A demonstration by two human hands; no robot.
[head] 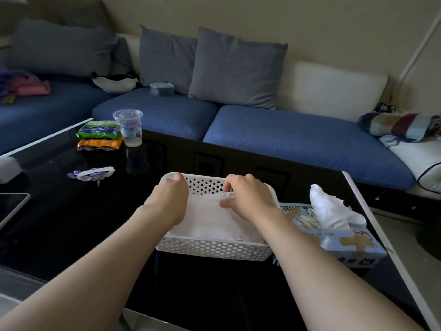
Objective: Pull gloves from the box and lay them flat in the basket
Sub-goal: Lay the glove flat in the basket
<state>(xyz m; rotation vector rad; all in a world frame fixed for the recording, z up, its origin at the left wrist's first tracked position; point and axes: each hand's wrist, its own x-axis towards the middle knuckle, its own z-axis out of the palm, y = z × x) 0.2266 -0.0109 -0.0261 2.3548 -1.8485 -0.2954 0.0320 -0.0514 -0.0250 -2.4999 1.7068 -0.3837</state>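
From the head camera, looking down, both my forearms reach out to the white perforated basket (210, 249), which stands on the glossy black bench (71, 211). My left hand (169, 199) is knuckles-up over the basket's far left corner, fingers bent down inside. They are hidden behind the back of the hand, so I cannot tell whether they grip anything. My right hand (248, 199) is curled over the far right part of the basket and pinches the far edge of the white glove (210, 218), thumb lying on it. That glove lies spread across the inside of the basket, on top of more white material.

Just beside the basket on my right sits the pale blue glove box (346, 237), with a second glove (327, 206) sticking up out of its opening.

Further left on the bench stand a clear plastic cup (128, 127) and snack packets (100, 137). A blue sofa (286, 139) runs behind the bench.
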